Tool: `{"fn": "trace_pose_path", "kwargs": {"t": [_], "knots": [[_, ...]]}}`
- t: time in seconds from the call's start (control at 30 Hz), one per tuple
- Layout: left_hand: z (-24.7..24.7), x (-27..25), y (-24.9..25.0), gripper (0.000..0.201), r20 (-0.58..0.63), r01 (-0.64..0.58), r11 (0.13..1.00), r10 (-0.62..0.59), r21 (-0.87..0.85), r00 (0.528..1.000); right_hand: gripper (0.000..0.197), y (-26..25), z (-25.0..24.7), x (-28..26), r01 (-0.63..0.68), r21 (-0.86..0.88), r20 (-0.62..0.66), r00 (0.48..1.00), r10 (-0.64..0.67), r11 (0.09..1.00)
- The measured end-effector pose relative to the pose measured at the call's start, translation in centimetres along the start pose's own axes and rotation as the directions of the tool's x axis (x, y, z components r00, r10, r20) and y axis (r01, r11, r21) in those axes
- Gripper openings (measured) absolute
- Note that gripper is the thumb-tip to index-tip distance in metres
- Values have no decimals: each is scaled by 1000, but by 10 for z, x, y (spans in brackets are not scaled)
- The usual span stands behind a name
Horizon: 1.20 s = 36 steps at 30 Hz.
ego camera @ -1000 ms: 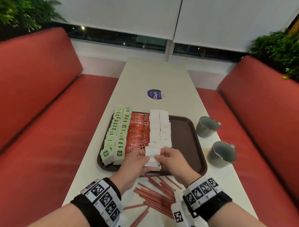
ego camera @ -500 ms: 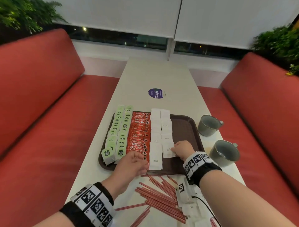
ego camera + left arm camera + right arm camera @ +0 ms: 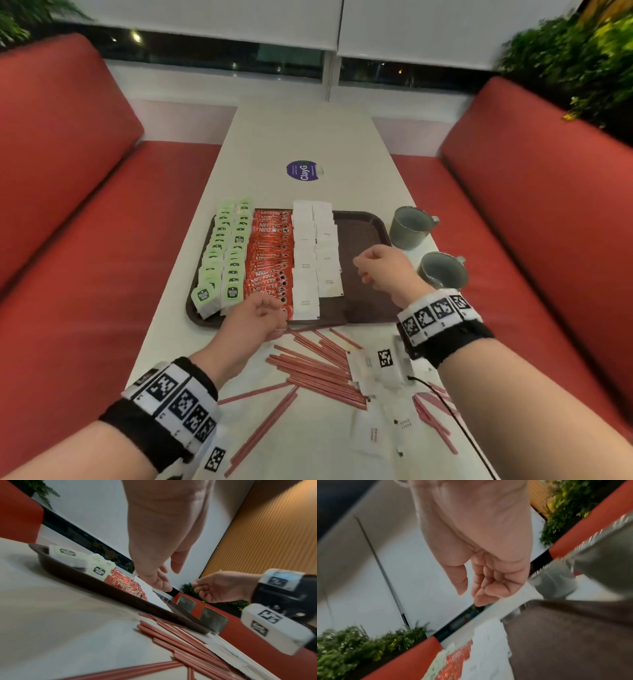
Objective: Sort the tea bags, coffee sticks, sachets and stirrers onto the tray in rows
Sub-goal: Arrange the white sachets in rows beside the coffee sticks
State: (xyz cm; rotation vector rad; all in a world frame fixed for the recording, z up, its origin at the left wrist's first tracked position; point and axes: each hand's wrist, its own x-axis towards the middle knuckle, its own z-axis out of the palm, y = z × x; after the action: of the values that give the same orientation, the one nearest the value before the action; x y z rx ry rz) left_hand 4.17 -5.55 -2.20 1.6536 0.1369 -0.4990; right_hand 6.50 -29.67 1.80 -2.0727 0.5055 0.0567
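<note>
Lifting clear of the sachet rows, the right hand (image 3: 380,270) is now seen empty above the bare brown part of the tray (image 3: 368,236), its fingers loosely curled and nothing pinched between them; half a second earlier it was pressed down at the near end of the second white row. The sachet it was setting there has been left in place, so two white sachet rows (image 3: 315,257) now lie side by side next to the coffee sticks (image 3: 270,257), with the tea bags (image 3: 226,253) in two green rows at the tray's left edge. The left hand (image 3: 255,318) is held low at the tray's near rim, beside the front coffee stick, fingers relaxed and holding nothing; it has barely shifted.

One more sachet can be judged as placed, and the right-hand strip of the tray is left open. The sorting is not finished: loose sachets (image 3: 383,421) and all the stirrers (image 3: 318,370) are spread on the worktop (image 3: 308,137) near the person. A return to that pile is probably called for next.
</note>
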Motion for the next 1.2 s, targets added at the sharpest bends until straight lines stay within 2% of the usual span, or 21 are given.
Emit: {"fn": "trace_pose_path", "kwargs": {"t": [0.07, 0.13, 0.23, 0.3, 0.4, 0.53, 0.63, 0.77, 0.83, 0.87, 0.97, 1.07, 1.13, 1.2], "knots": [[8, -1, -2, 11, 41, -28, 993, 23, 114, 999, 5, 7, -22, -30, 99, -14, -27, 995, -99, 995], [21, -3, -2, 9, 104, -80, 959, 54, 272, 993, 2, 22, -39, -57, 128, -124, -22, 991, -132, 984], [46, -4, -2, 8, 252, -245, 818, 127, 520, 959, 12, 52, -43, -87, 83, -369, 89, 995, -54, 926], [63, -4, -3, 13, 335, -325, 732, 140, 599, 932, 24, 70, -35, -99, 67, -513, 154, 988, 15, 856], [89, -3, -5, 27, 428, -415, 608, 134, 677, 894, 42, 87, -21, -108, 71, -638, 158, 987, 40, 767], [115, 2, -9, 48, 526, -512, 429, 95, 744, 845, 46, 95, -11, -111, 71, -720, 123, 992, 26, 690], [126, 8, -12, 56, 548, -541, 293, 66, 788, 834, 45, 99, -13, -112, 53, -712, 108, 993, 35, 700], [133, 15, -14, 61, 529, -526, 272, 69, 806, 846, 43, 107, -20, -118, 58, -650, 104, 994, 13, 757], [133, 16, -10, 53, 520, -516, 294, 73, 804, 851, 41, 110, -21, -122, 76, -617, 116, 993, -4, 783], [131, 15, -7, 44, 506, -502, 334, 80, 798, 859, 41, 110, -22, -123, 82, -600, 120, 993, -12, 796], [116, 11, 4, 13, 433, -407, 531, 81, 743, 898, 38, 113, -28, -125, 101, -542, 124, 992, -39, 834], [90, 6, 10, 18, 336, -216, 763, -1, 609, 942, 37, 113, -31, -124, 146, -539, 145, 986, -80, 830], [72, 0, 11, 22, 257, -18, 909, -99, 416, 961, 40, 110, -30, -121, 204, -561, 178, 976, -124, 802], [62, -12, 12, 24, 287, 79, 979, -132, 190, 949, 47, 106, -24, -114, 279, -616, 254, 956, -150, 736]]}}
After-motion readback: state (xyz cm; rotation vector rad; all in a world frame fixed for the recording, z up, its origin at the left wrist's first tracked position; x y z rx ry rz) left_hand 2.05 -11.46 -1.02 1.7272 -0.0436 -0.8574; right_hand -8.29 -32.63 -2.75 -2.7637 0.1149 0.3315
